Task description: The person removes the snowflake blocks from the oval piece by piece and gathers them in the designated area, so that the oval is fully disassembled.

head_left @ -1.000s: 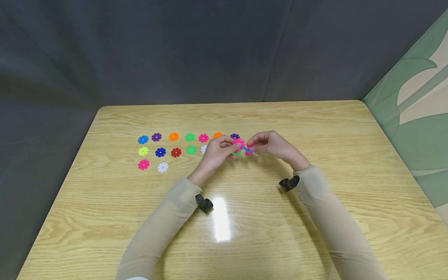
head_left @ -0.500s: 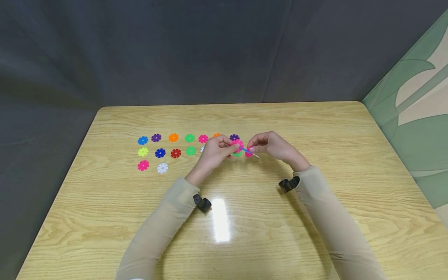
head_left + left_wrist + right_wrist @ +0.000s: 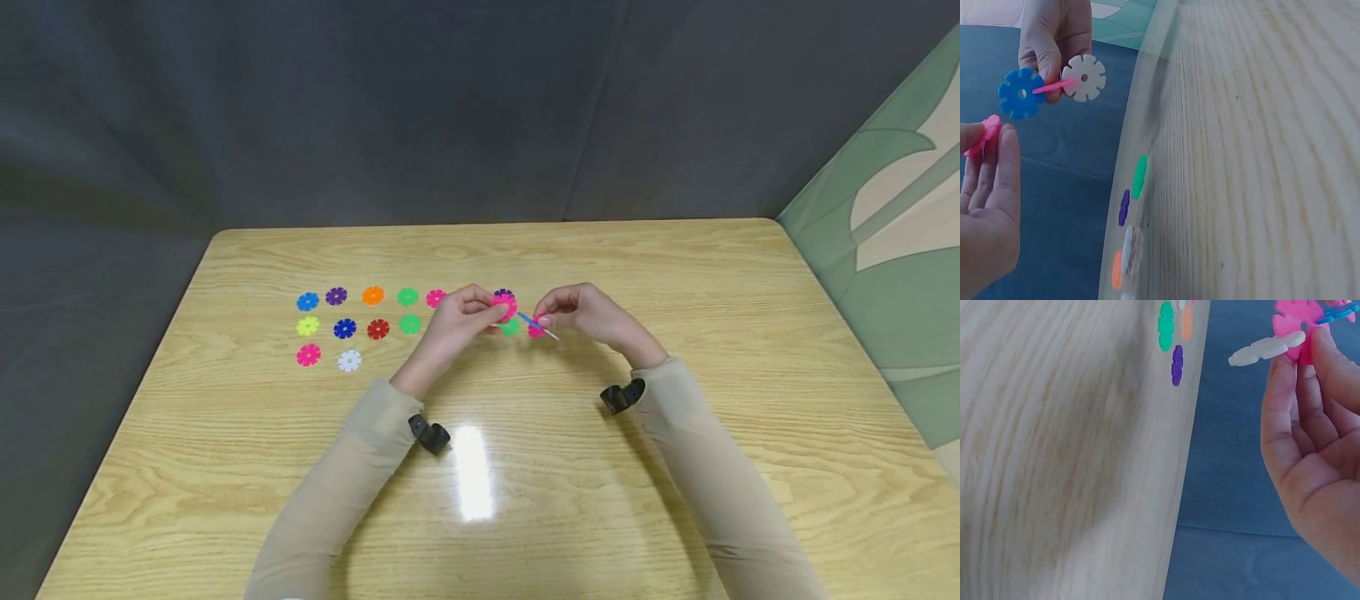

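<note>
My left hand [image 3: 453, 323] pinches a pink notched plastic disc [image 3: 510, 305] between thumb and fingers, above the table. My right hand [image 3: 588, 315] pinches another pink notched disc [image 3: 1288, 326], which has a blue disc [image 3: 1010, 94] slotted onto one side and a white disc [image 3: 1091, 89] onto the other. The blue disc points toward the left hand's disc; a small gap separates them in the head view. In the left wrist view, thumb and fingers cover part of the left hand's disc.
Loose notched discs lie in rows on the wooden table [image 3: 480, 550], among them a blue one [image 3: 307, 302], a red one [image 3: 378, 329] and a white one [image 3: 349, 361]. Beneath the hands lies a green disc [image 3: 511, 327]. A dark curtain [image 3: 450, 117] hangs behind the table.
The left hand has shifted slightly left with its pink disc, and the right hand slightly right. The blue disc, which overlapped the left hand's disc in the head view, now shows apart from it.
</note>
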{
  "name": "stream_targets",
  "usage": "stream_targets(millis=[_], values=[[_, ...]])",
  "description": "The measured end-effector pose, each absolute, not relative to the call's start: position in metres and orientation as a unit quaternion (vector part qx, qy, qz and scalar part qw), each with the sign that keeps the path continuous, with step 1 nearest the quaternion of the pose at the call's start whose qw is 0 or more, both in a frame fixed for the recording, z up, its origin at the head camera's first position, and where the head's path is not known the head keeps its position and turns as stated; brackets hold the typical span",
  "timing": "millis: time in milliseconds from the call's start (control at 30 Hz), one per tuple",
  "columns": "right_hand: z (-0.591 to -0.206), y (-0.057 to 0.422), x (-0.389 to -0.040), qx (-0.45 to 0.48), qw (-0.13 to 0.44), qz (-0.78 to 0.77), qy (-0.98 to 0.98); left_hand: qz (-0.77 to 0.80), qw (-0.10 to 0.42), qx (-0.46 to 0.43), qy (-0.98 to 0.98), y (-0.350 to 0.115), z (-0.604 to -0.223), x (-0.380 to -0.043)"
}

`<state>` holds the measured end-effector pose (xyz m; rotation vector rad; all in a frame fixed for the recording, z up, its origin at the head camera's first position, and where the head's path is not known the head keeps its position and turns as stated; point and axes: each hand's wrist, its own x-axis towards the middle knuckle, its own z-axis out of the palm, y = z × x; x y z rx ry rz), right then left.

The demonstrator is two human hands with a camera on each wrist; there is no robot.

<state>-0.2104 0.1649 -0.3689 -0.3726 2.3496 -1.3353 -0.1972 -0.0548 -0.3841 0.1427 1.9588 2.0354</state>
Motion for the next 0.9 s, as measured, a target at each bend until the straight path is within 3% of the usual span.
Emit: stream_targets(millis=[900], values=[[-0.363, 0.171, -0.211, -0.119, 0.205, -0.482, 0.843, 0.578, 0.173, 0.015, 0.797, -0.149, -0.393, -0.197]])
